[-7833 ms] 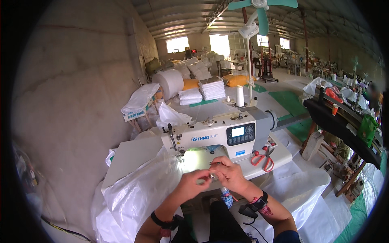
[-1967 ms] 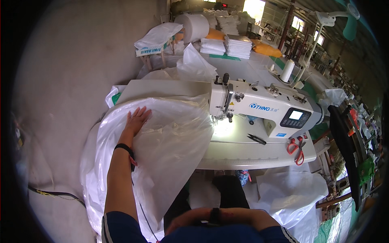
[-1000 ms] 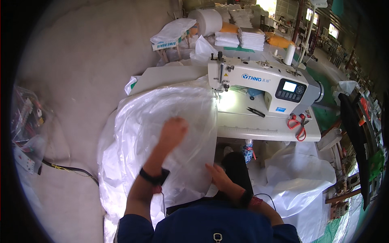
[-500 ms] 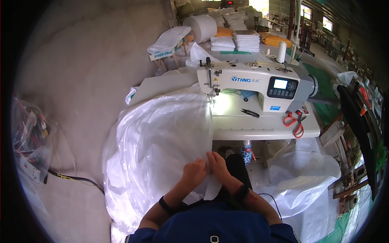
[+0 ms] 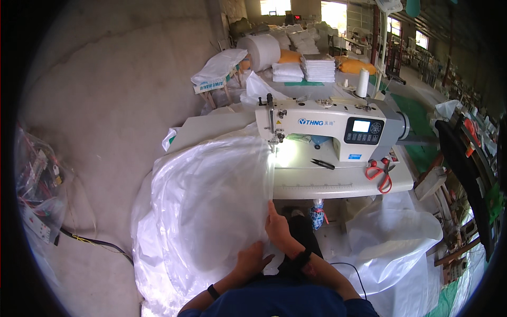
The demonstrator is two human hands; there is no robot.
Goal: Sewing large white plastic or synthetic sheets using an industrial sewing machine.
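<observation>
Both hands have slid slightly apart along the near edge of the clear plastic sheet (image 5: 211, 211) since half a second ago. Now the left hand (image 5: 253, 260) lies flat with fingers spread on the sheet, while the right hand (image 5: 278, 228) pinches its edge just above. Beyond the hands, the sheet runs up to the white sewing machine (image 5: 327, 127); red scissors (image 5: 381, 174) lie well off to the right.

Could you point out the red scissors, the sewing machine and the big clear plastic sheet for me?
red scissors (image 5: 381, 174): head view, on the red handles.
sewing machine (image 5: 322, 122): head view, on the white front of its arm.
clear plastic sheet (image 5: 211, 201): head view, on its broad middle, left of the table.
</observation>
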